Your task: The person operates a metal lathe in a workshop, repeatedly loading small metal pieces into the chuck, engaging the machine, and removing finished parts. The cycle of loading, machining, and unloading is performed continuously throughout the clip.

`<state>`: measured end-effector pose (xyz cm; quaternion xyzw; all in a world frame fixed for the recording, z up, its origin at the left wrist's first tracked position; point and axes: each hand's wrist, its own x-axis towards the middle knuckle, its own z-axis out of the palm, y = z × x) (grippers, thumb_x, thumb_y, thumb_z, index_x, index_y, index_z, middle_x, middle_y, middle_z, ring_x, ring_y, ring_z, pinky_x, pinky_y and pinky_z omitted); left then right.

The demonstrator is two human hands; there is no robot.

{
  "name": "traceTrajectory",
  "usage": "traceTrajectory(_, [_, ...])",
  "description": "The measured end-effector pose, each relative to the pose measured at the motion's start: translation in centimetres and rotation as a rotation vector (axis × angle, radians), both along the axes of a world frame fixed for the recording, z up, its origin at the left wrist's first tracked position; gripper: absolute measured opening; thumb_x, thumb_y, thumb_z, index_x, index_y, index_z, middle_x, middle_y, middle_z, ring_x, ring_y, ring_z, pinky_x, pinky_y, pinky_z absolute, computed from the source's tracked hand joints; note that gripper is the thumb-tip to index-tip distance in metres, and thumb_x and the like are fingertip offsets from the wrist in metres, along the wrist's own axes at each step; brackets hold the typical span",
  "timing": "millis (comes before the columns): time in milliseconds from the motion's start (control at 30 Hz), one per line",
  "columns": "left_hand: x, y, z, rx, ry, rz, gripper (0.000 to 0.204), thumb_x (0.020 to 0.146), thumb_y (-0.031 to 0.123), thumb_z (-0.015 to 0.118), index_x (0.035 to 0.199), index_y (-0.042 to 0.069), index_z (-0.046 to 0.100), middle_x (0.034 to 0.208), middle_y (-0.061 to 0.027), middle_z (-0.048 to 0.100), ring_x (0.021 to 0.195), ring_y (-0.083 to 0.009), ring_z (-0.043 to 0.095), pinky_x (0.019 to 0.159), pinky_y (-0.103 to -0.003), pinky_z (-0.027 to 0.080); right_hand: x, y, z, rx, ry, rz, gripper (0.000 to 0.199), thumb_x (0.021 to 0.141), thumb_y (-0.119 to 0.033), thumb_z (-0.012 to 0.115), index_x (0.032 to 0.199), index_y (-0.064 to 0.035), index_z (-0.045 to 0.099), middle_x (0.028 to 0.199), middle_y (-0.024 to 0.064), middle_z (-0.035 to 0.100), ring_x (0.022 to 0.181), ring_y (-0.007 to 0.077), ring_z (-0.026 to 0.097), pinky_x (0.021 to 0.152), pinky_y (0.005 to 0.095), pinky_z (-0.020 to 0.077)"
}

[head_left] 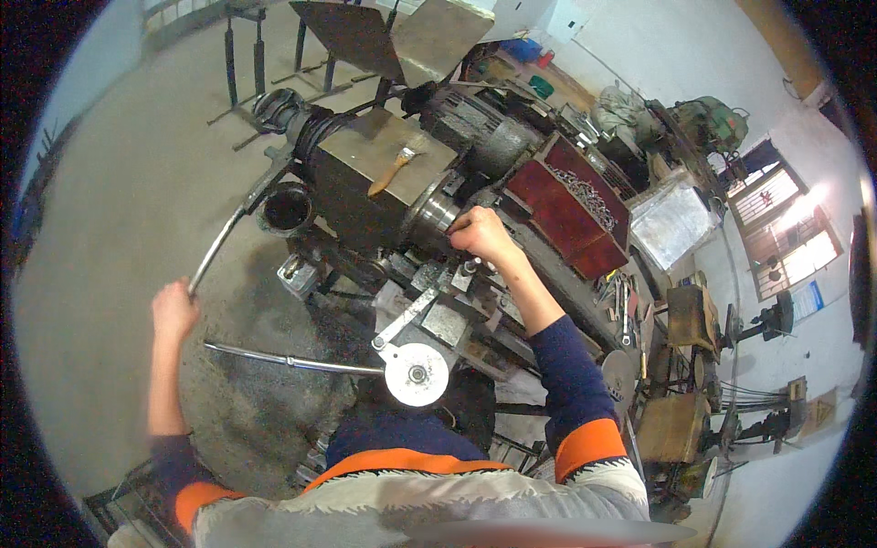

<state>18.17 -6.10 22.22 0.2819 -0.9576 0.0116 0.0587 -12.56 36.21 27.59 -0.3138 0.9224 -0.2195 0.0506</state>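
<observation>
My left hand (175,312) is wrapped round the end of a long metal lever (222,239), which runs up to the far-left end of a small lathe. My right hand (482,235) has its fingers pressed together at the face of the round steel chuck (433,212); whatever they pinch is hidden behind them. Just below that hand sits the tool post (464,276) with a small handle. A wooden-handled brush (396,172) lies on the metal headstock cover (356,151). Nearer to me is a pale round handwheel (417,374).
A second long rod (292,362) sticks out leftward beside the handwheel. A dark red tray (571,205) with metal pieces stands behind the lathe, near a motor (484,132). Wrenches (626,310) lie at the right. Other machines (681,425) line the wall.
</observation>
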Motion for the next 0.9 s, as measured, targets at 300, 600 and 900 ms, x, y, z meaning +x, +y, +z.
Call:
traceTrajectory(300, [-6.3,-14.3,0.5,-0.040,-0.044,0.376,0.024,0.074,0.008,0.056,0.097,0.006,0.064,0.095,-0.0133,0.064,0.092,-0.0301,0.060,0.081,-0.038,0.048,-0.5,0.0,0.1,0.034,0.021,-0.016,0.024,0.057,-0.025,0.063,0.072,-0.0068,0.069,0.069,0.0171,0.063,0.065,0.0331,0.062,0.063,0.0392,0.0500])
traceTrajectory(600, [-14.0,-3.3,-5.1,0.271,0.557,-0.204,0.024,0.072,0.015,0.060,0.094,0.005,0.063,0.087,-0.0164,0.063,0.084,-0.0312,0.061,0.076,-0.039,0.047,3.6,8.6,4.1,-0.224,0.301,-0.013,0.031,0.058,-0.013,0.058,0.086,-0.0057,0.068,0.092,0.0134,0.064,0.088,0.0295,0.057,0.078,0.0357,0.0455])
traceTrajectory(900, [-19.9,4.4,-18.4,0.097,-0.378,-0.383,0.030,0.067,0.017,0.063,0.097,0.014,0.062,0.101,-0.0118,0.063,0.095,-0.0285,0.060,0.082,-0.040,0.047,14.3,28.4,1.4,-0.151,0.153,-0.615,0.035,0.060,-0.007,0.054,0.091,-0.0011,0.067,0.064,0.0104,0.061,0.057,0.0113,0.055,0.054,0.0257,0.0443])
